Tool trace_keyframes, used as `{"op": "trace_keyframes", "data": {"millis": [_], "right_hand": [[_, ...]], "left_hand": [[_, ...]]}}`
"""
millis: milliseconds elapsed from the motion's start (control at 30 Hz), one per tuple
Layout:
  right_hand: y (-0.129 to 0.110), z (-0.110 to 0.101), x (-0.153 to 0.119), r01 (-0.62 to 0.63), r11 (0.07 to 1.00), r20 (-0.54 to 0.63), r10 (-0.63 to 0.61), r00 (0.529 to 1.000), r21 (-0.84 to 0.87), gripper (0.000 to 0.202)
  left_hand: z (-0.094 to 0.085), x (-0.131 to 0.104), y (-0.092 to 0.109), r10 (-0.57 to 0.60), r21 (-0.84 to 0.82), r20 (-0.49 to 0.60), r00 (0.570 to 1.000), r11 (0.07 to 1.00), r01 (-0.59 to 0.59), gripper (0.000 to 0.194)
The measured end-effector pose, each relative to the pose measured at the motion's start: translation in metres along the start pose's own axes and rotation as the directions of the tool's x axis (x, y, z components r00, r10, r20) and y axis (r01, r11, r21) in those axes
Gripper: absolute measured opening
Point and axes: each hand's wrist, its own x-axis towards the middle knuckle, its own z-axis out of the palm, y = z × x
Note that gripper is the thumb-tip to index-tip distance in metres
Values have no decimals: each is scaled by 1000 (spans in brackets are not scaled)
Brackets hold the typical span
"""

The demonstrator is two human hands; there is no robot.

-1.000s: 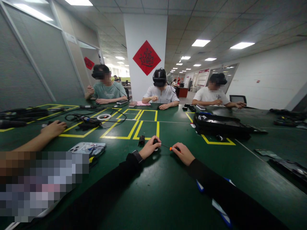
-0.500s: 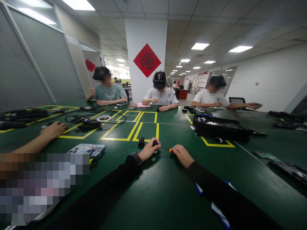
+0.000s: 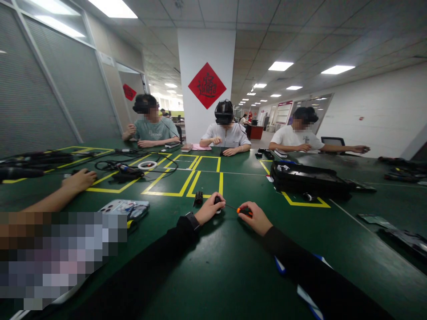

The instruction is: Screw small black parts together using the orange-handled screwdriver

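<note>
My left hand (image 3: 209,210) is closed around a small black cylindrical part (image 3: 218,201) with a pale lower end, just above the green table. In my right hand (image 3: 256,218) is a screwdriver (image 3: 245,212) with an orange and black handle, gripped by thumb and fingers. Its thin shaft points left, and the tip reaches the black part; exactly where it meets the part is too small to tell. Beyond my left wrist, a second black cylindrical part (image 3: 198,198) stands on the table.
A black open case (image 3: 307,178) lies right of centre, with circuit boards (image 3: 373,219) at far right. Cables and a white ring (image 3: 147,165) lie to the left. A neighbour's hand (image 3: 80,180) rests at left, near a patterned phone case (image 3: 125,208). Several people sit opposite.
My right fingers have loosened and shifted on the screwdriver, showing more of its handle. My left hand keeps its hold on the black part. The view has tilted slightly.
</note>
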Motion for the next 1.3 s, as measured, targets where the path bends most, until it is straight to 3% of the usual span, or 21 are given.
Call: {"op": "trace_keyframes", "data": {"millis": [167,333,600,767,933,1300], "right_hand": [[2,0,3,29,999,40,-27,999,-38,24],[1,-1,1,39,998,9,-39,999,-47,6],[2,1,-1,-13,999,7,13,1000,-37,12],[3,1,3,30,998,46,-28,999,-54,23],[1,-1,0,33,998,11,-32,999,-44,8],[7,3,2,1,999,11,-1,1000,-54,22]], "left_hand": [[1,1,-1,-23,-36,-7,1000,999,23,16],[0,1,-2,-17,-40,-2,1000,999,17,17],[-1,2,-3,-9,-2,-10,1000,1000,9,18],[-1,1,-3,7,-20,21,1000,1000,-6,18],[-1,2,-6,8,-18,15,1000,1000,-7,19],[-2,2,-6,18,9,16,1000,1000,-18,17]]}}
